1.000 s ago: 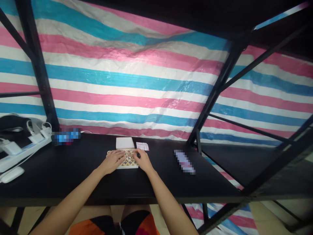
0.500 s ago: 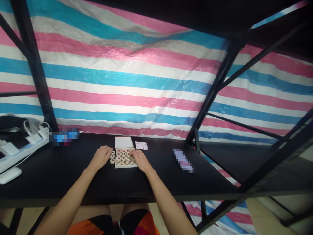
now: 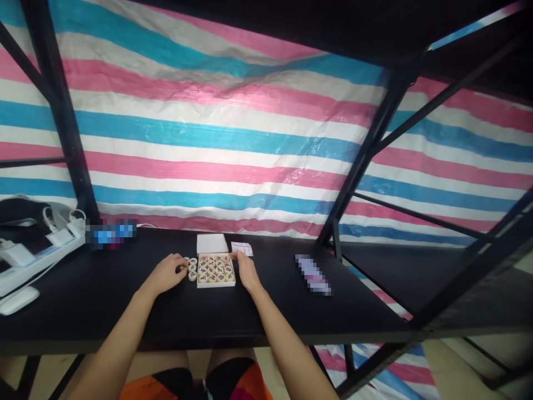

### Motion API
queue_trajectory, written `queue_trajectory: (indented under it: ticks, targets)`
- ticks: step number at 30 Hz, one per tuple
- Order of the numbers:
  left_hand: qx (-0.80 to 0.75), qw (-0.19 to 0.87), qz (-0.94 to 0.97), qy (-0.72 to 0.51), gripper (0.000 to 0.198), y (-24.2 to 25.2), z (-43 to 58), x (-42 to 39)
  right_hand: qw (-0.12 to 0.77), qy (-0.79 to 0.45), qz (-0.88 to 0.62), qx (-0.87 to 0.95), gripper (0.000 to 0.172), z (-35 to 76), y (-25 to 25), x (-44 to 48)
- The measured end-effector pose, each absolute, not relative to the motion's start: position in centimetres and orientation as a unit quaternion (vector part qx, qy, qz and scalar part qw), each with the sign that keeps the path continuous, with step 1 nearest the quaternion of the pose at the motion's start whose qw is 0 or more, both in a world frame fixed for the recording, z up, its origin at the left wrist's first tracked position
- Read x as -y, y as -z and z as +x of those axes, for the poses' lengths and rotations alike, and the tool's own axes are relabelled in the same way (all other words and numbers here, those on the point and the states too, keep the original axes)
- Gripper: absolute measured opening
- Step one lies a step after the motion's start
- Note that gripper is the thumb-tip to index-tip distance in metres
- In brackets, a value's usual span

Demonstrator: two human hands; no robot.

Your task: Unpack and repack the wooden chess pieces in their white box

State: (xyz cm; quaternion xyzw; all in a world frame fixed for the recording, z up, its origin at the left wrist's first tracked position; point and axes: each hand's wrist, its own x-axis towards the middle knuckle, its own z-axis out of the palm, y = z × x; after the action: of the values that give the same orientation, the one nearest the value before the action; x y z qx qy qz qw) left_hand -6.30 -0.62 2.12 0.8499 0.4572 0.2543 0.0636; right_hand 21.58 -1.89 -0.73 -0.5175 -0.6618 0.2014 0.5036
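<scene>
Left hand (image 3: 166, 273) by pieces (image 3: 192, 275), open box (image 3: 216, 285)

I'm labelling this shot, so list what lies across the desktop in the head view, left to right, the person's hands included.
White power strip, pixelated blue item, left hand, loose xiangqi pieces, open white box of xiangqi pieces, right hand, pixelated phone-like item.
</scene>
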Motion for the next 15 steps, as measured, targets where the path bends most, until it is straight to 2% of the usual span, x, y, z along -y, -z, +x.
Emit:
queue_trajectory:
  ticks: [7,15]
  targets:
    - [-0.440,0.080,0.856,-0.260,0.014,-1.54,-6.82,0.04,0.514,-0.203,-0.520,0.651,0.058,21.41,0.79,1.83]
    - [-0.423,0.108,0.857,-0.272,0.013,-1.52,-6.74,-0.33,0.478,-0.181,-0.527,0.679,0.054,21.21,0.15,2.37]
